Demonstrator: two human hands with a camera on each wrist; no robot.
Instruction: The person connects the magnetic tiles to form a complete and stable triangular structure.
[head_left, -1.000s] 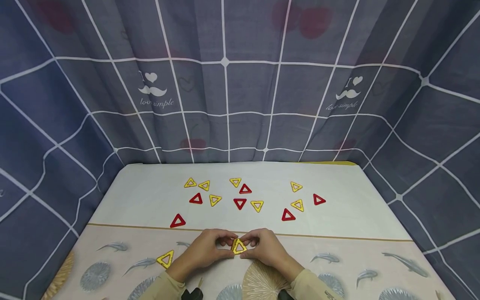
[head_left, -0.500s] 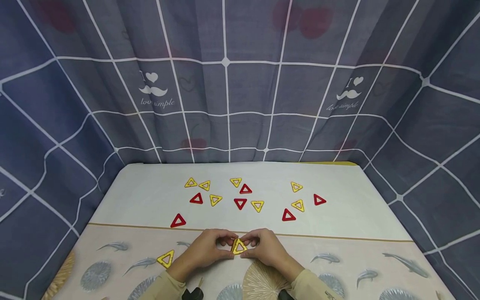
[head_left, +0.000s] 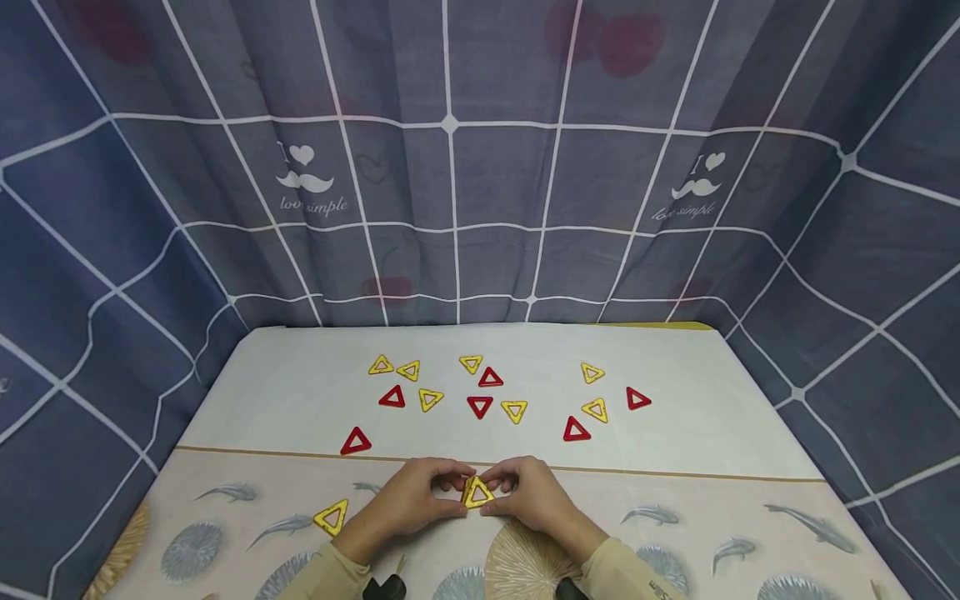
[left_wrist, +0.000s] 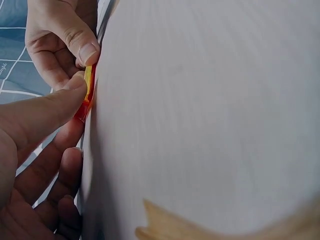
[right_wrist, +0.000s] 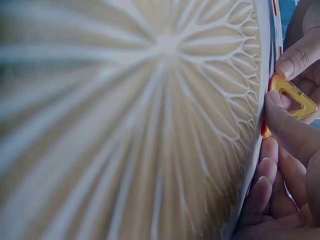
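- Pinching the left side of a yellow, open-centred plastic triangle (head_left: 470, 492), the left hand (head_left: 411, 500) grasps it between thumb and fingers.
- Opposite, the right hand (head_left: 536, 500) holds the right side of the same piece in a matching thumb-and-finger pinch.
- This held piece sits between the two hands, apex away from the person, over a pale cloth (head_left: 735, 517) printed with grey fish and rounded motifs.
- A red strip (left_wrist: 82, 111) shows along it in both wrist views; whether that is a second piece, one cannot tell.
- Near the left forearm, a loose yellow triangular frame (head_left: 342, 518) lies on the cloth.
- Farther off, seven small yellow triangles (head_left: 514, 404) and six small red triangles (head_left: 480, 399) lie scattered on a plain white surface (head_left: 697, 358).
- Behind hangs a blue-grey curtain (head_left: 495, 192) with white grid lines.
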